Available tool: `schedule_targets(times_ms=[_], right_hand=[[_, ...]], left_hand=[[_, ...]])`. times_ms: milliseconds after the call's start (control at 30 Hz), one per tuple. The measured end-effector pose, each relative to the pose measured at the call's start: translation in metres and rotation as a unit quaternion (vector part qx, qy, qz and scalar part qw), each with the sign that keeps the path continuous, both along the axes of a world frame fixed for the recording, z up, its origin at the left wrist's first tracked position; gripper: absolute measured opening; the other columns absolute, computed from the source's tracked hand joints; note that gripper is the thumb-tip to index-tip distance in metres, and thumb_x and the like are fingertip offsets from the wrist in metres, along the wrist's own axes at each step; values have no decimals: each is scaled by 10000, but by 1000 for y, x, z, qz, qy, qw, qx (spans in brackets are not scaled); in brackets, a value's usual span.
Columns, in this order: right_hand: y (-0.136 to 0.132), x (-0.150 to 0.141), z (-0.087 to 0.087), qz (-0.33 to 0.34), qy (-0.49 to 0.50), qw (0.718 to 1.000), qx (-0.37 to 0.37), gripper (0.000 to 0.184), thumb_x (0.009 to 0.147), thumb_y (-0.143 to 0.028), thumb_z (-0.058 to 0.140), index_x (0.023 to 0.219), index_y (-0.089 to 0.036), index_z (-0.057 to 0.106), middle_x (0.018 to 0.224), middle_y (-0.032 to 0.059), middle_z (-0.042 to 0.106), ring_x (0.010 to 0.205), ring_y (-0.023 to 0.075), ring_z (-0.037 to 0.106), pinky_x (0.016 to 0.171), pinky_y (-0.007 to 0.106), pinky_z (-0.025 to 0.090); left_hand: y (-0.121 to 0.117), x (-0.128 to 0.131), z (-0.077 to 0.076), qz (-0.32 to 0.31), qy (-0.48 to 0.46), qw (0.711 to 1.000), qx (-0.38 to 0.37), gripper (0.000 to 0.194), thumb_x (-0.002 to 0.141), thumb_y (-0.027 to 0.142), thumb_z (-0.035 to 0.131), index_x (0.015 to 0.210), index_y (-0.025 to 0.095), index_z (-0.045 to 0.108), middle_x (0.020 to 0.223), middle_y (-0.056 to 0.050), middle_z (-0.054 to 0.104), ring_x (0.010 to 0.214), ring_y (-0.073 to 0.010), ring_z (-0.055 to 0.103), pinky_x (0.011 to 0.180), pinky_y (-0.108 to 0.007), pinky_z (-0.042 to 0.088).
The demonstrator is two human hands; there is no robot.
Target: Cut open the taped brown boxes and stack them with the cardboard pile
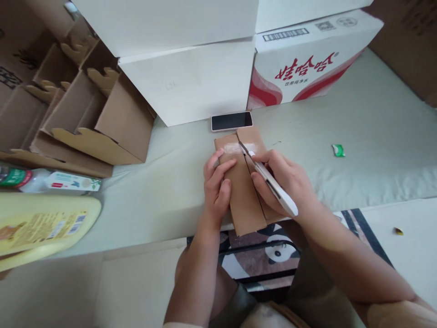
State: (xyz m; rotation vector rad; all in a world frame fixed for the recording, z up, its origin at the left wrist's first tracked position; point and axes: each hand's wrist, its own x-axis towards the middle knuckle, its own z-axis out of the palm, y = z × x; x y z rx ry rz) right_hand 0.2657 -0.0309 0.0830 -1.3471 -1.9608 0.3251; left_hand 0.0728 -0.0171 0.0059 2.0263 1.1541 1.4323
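From where I stand, a pale green cloth spreads out around the small brown box, which lies in front of the person, its near end at the cloth's edge. Well to the box's left stands a big open brown carton with notched dividers. Beyond the box is a plain white carton, and farther off to its right a white carton with red lettering. A pale yellow jug lies on its side at the left, well apart from the box. Just below the box's near end I see a panda-printed item.

The left hand rests on the box's left half, fingers slightly parted and bent, pressed to the cardboard and steadying it. The right hand, over the box's right half, has its fingers wrapped firmly round a white utility knife, blade tip at the lengthwise seam near the far end, where whitish tape crosses. A phone, screen dark, lies just beyond the box. A clear bottle with a green label is far to its left, and off to its right is a little green and white sachet
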Motion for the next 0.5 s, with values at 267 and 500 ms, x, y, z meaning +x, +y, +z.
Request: schedule_targets(times_ms=[267,500], right_hand=[[3,0,-1,24,17,999,-32,172,977,-355,560,1110,-252,595,895,48,724,731,219,670,656,336,500],[8,3,-2,57,34,996,-58,211,993,-406,580,1140,-255,564,967,54,740,812,226,695,693,337,499]], left_hand=[[-2,-1,0,3,-10,1000,-13,437,1102,484,371,1352,262,651,1616,-120,503,1519,-293,486,1250,-526,427],[-2,-1,0,11,2,1000,-12,460,1106,502,343,1353,258,645,1618,-121,498,1517,-291,492,1246,-518,437]])
